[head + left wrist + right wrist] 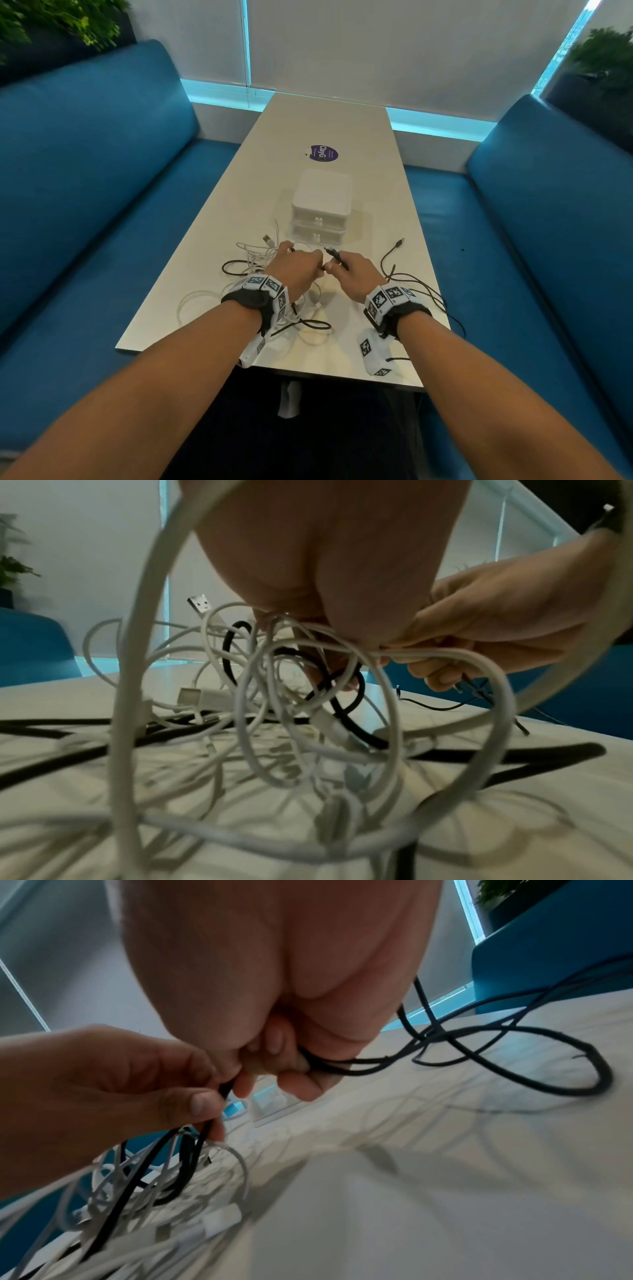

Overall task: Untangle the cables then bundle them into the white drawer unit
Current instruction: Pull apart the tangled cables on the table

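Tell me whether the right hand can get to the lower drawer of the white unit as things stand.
Probably yes: the lower drawer lies just beyond the right hand with bare table between. But its grip is full of black cable, so it must let go first.

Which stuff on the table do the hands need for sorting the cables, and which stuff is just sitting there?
For the job:
white cables
black cables
white drawer unit
left hand, holding the tangle
right hand, holding black cable

Just there:
purple round sticker
blue benches
plants
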Demonstrator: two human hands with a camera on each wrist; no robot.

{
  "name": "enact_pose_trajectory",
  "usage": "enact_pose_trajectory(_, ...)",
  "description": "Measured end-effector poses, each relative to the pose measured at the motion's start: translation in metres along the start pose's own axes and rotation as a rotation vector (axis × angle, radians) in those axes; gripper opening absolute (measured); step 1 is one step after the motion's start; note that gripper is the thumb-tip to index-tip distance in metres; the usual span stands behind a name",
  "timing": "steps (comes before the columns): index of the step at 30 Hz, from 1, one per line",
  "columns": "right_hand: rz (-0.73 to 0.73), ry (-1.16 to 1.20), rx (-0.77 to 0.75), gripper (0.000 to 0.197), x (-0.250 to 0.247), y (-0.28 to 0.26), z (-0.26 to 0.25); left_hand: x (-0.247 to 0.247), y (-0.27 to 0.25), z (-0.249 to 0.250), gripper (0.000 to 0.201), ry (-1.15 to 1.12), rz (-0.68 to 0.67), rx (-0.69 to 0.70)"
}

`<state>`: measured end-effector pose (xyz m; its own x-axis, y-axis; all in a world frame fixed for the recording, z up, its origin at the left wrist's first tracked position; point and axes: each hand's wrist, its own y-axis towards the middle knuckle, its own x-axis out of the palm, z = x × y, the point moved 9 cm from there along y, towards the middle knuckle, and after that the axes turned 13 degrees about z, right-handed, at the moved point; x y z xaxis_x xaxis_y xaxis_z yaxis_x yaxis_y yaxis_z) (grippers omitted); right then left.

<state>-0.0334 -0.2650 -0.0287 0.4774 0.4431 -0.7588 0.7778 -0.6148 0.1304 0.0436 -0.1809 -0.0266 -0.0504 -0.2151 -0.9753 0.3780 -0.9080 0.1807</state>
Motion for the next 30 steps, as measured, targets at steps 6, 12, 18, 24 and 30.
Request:
enact_pose_trajectory(6,0.005,-0.035,0.026,0.024,-0.010,0.002,0.013,0.005,0.001,-0.007,0.021,0.159,-0.042,0.017)
enact_pose_trajectory(12,0.075,0.099,0.138,0.035,-0.004,0.005,0.019,0.004,-0.002,-0.006,0.019,0.007,0.069,-0.051)
enact_pose_trajectory(18,0.057,0.199,0.160,0.023,0.005,0.006,0.019,0.006,-0.003,-0.001,0.021,-0.114,0.093,-0.028)
enact_pose_trajectory(24,0.152,0.172,0.227,0.040,-0.005,0.000,0.025,0.006,0.001,-0.002,0.022,-0.172,0.162,-0.079)
enact_pose_trajectory(30,0.042,0.089,0.293,0.031,0.006,-0.003,0.036,0.010,0.001,-0.018,0.020,-0.165,0.172,-0.179)
